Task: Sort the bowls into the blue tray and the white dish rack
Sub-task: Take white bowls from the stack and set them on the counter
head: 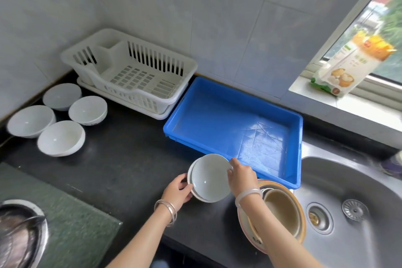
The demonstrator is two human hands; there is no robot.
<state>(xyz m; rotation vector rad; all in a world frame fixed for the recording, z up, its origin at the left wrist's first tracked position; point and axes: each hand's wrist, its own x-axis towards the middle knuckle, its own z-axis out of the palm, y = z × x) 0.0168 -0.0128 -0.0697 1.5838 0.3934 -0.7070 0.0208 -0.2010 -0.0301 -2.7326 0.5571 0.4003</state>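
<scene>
Hands: the left hand [177, 190] grips the near-left rim of the nested white bowls [208, 178]. The right hand [240, 177] pinches the far-right rim of the top bowl. The two hands sit apart, on opposite sides of the stack.
Held bowls: over the desk [130, 159] near its front edge, just short of the blue tray's near wall.
Blue tray [226, 115]: its floor shows pale scratch lines. Its left edge lies just beside the white dish rack [152, 62], and its right end reaches the sink [348, 180] rim.
Dish rack: pushed into the back corner against the tiled wall.
Loose bowls: four white bowls [62, 138] sit clustered at the desk's left end, rims touching or nearly so, well apart from the hands.
Tan bowls [280, 211]: stacked under the right forearm, between the desk's front edge and the sink.
Open room: a broad strip of dark desk runs from the cluster to the hands, bordered in front by the glass stove top [65, 213].
Writing: the packet [348, 65] on the window sill [304, 87] carries print, too blurred to read.
</scene>
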